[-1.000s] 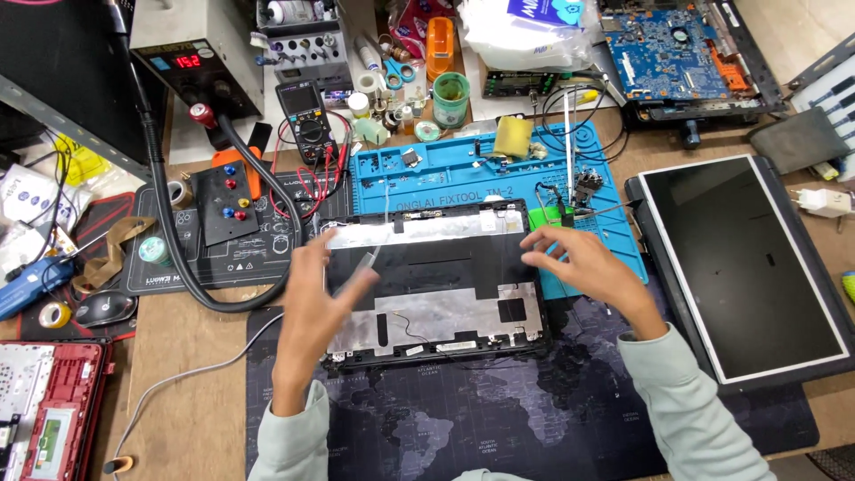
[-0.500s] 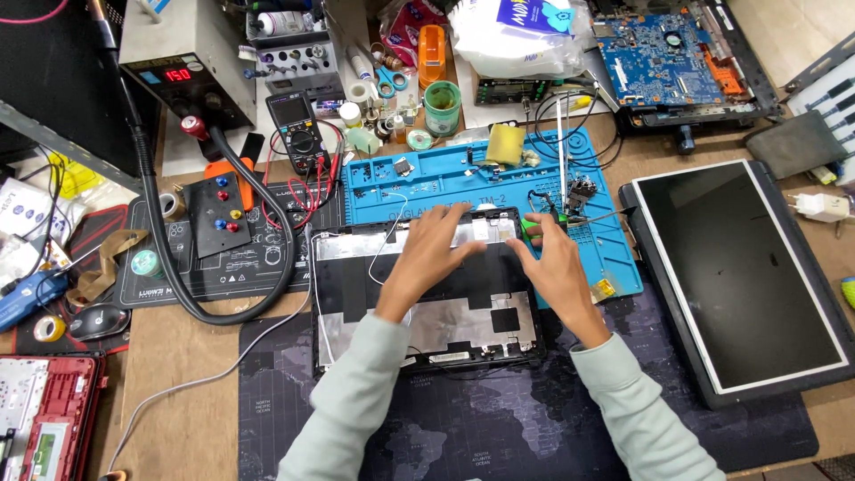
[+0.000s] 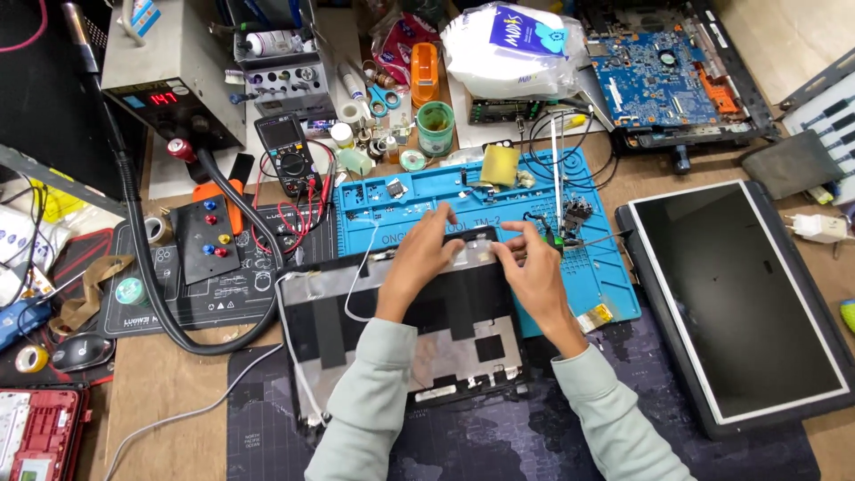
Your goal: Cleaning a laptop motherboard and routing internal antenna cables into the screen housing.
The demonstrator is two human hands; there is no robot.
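Both hands sit closer together than half a second ago, and the lid panel (image 3: 401,330) now lies skewed, its left end swung toward 7 o'clock. Left hand (image 3: 419,263) lies flat on the panel's far edge, fingers spread toward 12 o'clock and loose, gripping nothing that shows. Right hand (image 3: 534,267) is just beside it at 3 o'clock, fingertips pinched at the panel's upper right corner; whether they clasp anything small there cannot be told.

The panel lies at the middle of the bench, its near part on a dark desk mat (image 3: 499,436) and its far edge over a blue work mat (image 3: 427,200). A white cable (image 3: 354,285) loops across its foil lining. At 3 o'clock from the hands, well apart, a screen (image 3: 739,294) lies face up. At 1 o'clock a blue circuit board (image 3: 659,80) rests in its tray. At 11 o'clock stands a multimeter (image 3: 287,156), and beyond it a power supply (image 3: 169,76) with a red readout. A black hose (image 3: 169,294) curves round at 9 o'clock.
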